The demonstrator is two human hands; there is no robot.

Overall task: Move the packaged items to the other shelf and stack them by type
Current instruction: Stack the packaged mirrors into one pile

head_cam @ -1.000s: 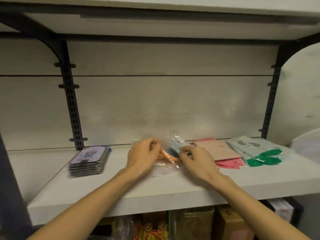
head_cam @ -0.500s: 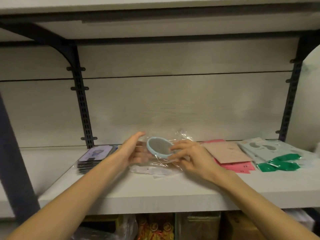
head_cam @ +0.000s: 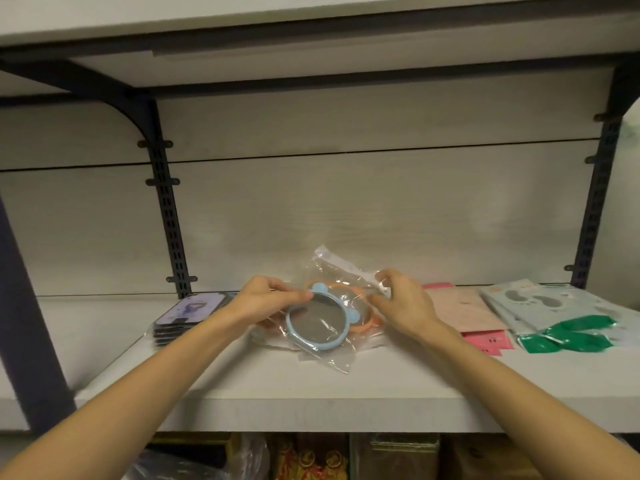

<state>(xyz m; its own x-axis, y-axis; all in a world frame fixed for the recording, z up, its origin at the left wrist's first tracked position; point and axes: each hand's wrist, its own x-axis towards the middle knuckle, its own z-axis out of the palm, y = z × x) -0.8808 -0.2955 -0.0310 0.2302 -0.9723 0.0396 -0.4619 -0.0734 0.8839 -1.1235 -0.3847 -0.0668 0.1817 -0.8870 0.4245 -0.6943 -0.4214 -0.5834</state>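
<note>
- Squaring the two bagged mirrors one on the other looks like your step in hand: the blue mirror [head_cam: 316, 321] lies in its clear bag on top of the orange mirror [head_cam: 360, 315], and both sit on the shelf [head_cam: 311, 389] between your hands.
- Your left hand [head_cam: 265, 301] has its fingers curled and pinches the bag at the blue mirror's near-left edge, thumb by the small ear on the rim.
- Your right hand [head_cam: 403, 301] has its fingers bent and pinches the crinkled plastic at the far-right side, over the orange mirror.
- Grip the hard rims through the plastic, not the loose film alone, which I judge would slip or let a mirror slide out of line.
- Lower the blue one flat so both rims match, then smooth the loose bag ends under or behind, away from the neighbouring piles.
- Keep the pair apart from the piles on both sides, so each type stays on its own.
- Count: two round mirrors, one blue and one orange.
- Just left of your left hand stands one stack of dark flat packs [head_cam: 188, 315]; several layers show, but I cannot count them exactly.
- Right of your right hand lie pink packets [head_cam: 478, 315], at least two.
- Farther right lie pale blue packets [head_cam: 540, 303], at least two, with two green pieces [head_cam: 568, 336] in front.
</note>
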